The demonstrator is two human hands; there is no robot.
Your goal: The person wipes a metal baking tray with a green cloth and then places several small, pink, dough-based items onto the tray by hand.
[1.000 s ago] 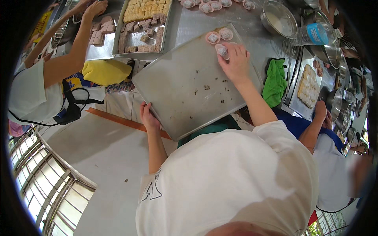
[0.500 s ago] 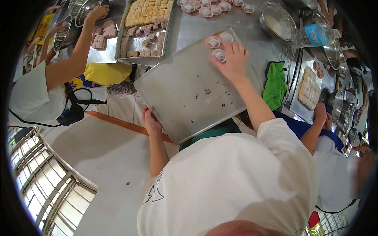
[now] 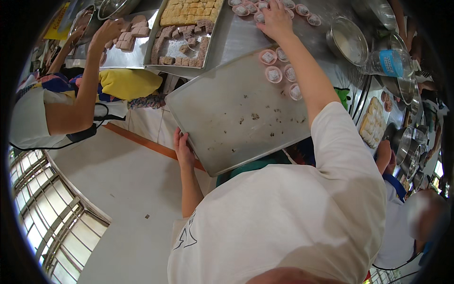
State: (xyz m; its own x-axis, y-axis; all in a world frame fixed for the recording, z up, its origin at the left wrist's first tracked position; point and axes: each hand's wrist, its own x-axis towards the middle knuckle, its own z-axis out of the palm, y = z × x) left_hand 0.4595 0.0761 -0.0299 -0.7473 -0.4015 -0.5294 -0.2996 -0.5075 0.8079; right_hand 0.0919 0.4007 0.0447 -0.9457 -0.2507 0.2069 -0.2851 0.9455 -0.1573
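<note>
My left hand (image 3: pixel 184 150) grips the near left edge of a large metal baking tray (image 3: pixel 222 113), its fingers wrapped round the rim. Dark specks mark the tray's bare surface. Toward its far right corner stand several small white-dusted cakes in pink paper cups (image 3: pixel 273 74), partly behind my right forearm. My right hand (image 3: pixel 278 22) reaches past the tray to a group of similar cupped cakes (image 3: pixel 240 10) on the metal table. Its fingers are spread over the cups, with one cup by the thumb.
A deep pan (image 3: pixel 208 52) of yellow and brown cake squares lies at the far left. A co-worker's arm (image 3: pixel 78 97) reaches over brown cake pieces (image 3: pixel 127 38). At right are a metal bowl (image 3: pixel 350 42) of whitish stuff, a plastic bottle (image 3: pixel 385 63) and another co-worker's hand (image 3: pixel 385 156).
My right hand has moved from the tray's far corner to the cups on the table. More cupped cakes now show on the tray. My left hand keeps its hold.
</note>
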